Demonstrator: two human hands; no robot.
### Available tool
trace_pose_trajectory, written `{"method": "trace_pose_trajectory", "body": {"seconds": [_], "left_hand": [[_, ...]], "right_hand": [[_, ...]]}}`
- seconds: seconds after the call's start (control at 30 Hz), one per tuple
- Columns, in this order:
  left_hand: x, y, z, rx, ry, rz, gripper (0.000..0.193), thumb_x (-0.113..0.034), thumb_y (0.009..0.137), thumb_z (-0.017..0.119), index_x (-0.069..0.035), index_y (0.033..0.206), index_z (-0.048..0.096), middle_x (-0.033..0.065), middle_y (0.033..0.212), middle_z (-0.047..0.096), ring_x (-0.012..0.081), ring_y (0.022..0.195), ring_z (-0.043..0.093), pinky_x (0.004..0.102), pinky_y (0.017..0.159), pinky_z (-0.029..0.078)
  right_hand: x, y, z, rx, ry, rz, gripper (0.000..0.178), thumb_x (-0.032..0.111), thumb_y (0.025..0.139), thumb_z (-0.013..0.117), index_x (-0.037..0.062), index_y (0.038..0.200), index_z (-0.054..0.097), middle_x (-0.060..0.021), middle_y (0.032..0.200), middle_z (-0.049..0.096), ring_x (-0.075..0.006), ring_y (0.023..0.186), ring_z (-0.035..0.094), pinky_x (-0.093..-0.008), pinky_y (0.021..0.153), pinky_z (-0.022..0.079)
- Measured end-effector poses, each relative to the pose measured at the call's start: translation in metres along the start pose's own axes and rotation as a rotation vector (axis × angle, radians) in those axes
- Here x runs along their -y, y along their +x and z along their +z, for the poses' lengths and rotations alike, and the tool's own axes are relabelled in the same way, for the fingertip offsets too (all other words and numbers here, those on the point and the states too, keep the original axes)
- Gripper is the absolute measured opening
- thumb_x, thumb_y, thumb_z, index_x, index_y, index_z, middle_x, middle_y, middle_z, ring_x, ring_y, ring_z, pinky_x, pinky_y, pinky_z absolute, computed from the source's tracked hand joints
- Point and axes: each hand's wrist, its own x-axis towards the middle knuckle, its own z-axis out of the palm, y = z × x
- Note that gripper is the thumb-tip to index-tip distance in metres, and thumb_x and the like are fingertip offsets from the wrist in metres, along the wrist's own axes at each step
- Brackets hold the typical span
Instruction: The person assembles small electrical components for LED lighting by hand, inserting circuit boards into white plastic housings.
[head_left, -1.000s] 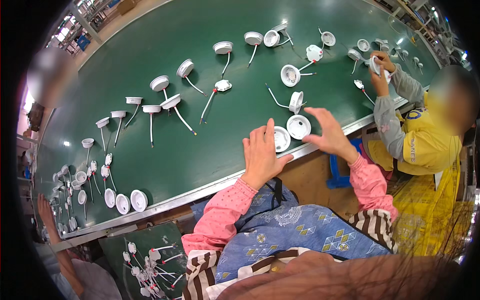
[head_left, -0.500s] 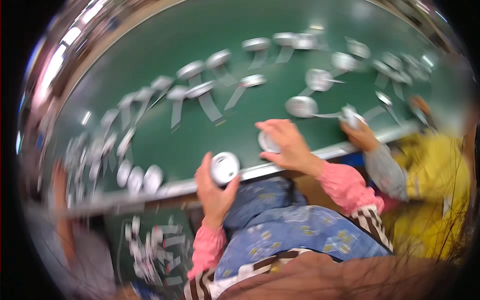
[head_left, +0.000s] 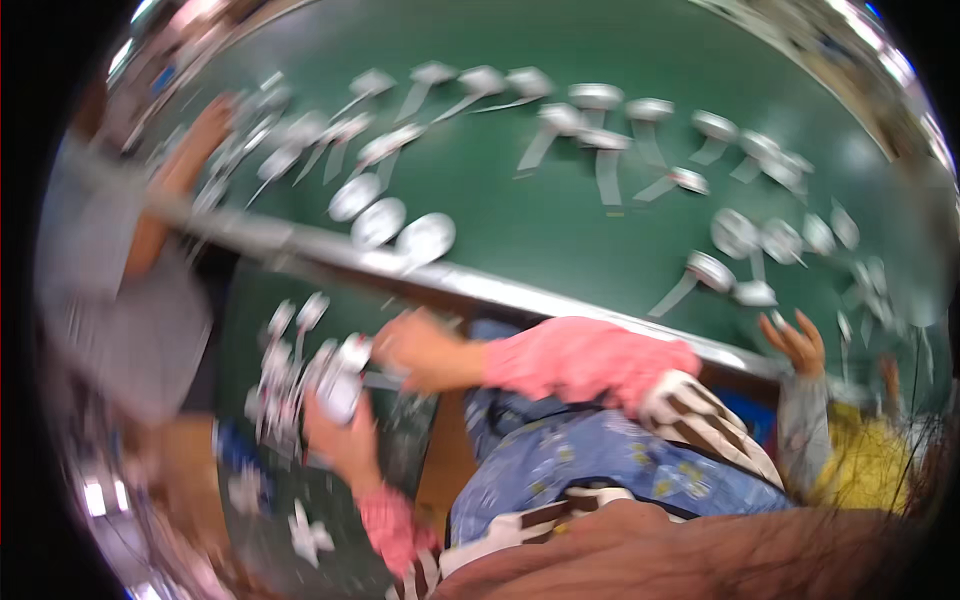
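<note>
Left hand (head_left: 345, 445) wraps a round white plastic cup (head_left: 340, 396), so hold it steady; right hand (head_left: 422, 350): grip too blurry to tell.

Yellow garment (head_left: 852, 455): is being worn at right.
Green tabletop (head_left: 480, 195): is being edged by a metal rail (head_left: 540, 299).

Left hand (head_left: 345, 440): motion-smeared, left of centre; its fingertips on the white cup (head_left: 338, 398) are indistinct.
Right hand (head_left: 425, 352): blurred; its hold on the small white part (head_left: 354, 352) cannot be told.
Wired white pieces (head_left: 595, 97): wires streaked across the top.
Heaped parts (head_left: 278, 372): too smeared to count, lower left.
Yellow-clad co-worker (head_left: 855, 460): face blurred, far right.
</note>
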Motion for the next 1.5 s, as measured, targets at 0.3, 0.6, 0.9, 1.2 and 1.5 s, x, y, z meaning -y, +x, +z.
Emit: {"method": "trace_pose_trajectory", "body": {"seconds": [0.3,0.6,0.9,1.2,1.5], "left_hand": [[-0.002,0.001,-0.006,0.135,0.262,-0.029,0.088,-0.038,0.075,0.084,-0.005,0.147,0.047,0.0225,0.137,0.055,0.0422,0.124,0.051,0.0513,0.103,0.043],[-0.146,0.035,0.013,0.205,-0.242,0.403,0.062,-0.016,0.082,0.076,-0.002,0.138,0.056,0.0186,0.133,0.059,0.0358,0.121,0.055,0.0449,0.102,0.044],[-0.464,0.024,0.183,0.774,-0.943,1.106,0.081,-0.013,0.076,0.077,-0.013,0.15,0.043,0.0164,0.14,0.051,0.0327,0.123,0.056,0.0417,0.098,0.05],[-0.549,0.036,0.241,1.447,-0.925,1.239,0.069,-0.013,0.069,0.08,-0.008,0.134,0.06,0.0159,0.123,0.058,0.0292,0.12,0.056,0.0388,0.106,0.044],[-0.456,0.071,0.16,1.645,-1.235,0.45,0.048,-0.004,0.081,0.08,0.002,0.123,0.059,0.008,0.11,0.067,0.0141,0.09,0.067,0.0283,0.073,0.057]], "right_hand": [[0.011,-0.054,-0.069,-0.362,-0.016,-0.029,0.082,0.035,0.065,0.087,0.0156,0.137,0.054,-0.0178,0.137,0.05,-0.0369,0.128,0.048,-0.0541,0.095,0.041],[0.001,-0.31,-0.228,-1.097,-0.658,0.765,0.043,0.001,0.076,0.075,0.0052,0.118,0.067,-0.0134,0.112,0.065,-0.0325,0.109,0.059,-0.0413,0.094,0.046],[-0.03,-0.379,-0.241,-1.191,-0.349,1.028,0.059,0.016,0.081,0.078,0.0055,0.136,0.058,-0.0164,0.128,0.059,-0.0334,0.119,0.056,-0.0431,0.101,0.043],[-0.069,-0.354,-0.249,-0.896,-0.555,1.037,0.054,0.017,0.081,0.074,0.0091,0.132,0.06,-0.0087,0.119,0.062,-0.0278,0.115,0.054,-0.0414,0.094,0.036],[-0.031,-0.303,-0.279,-0.948,-0.406,0.743,0.048,0.001,0.078,0.075,0.0048,0.124,0.065,-0.013,0.118,0.062,-0.0304,0.104,0.06,-0.0369,0.087,0.047]]}}
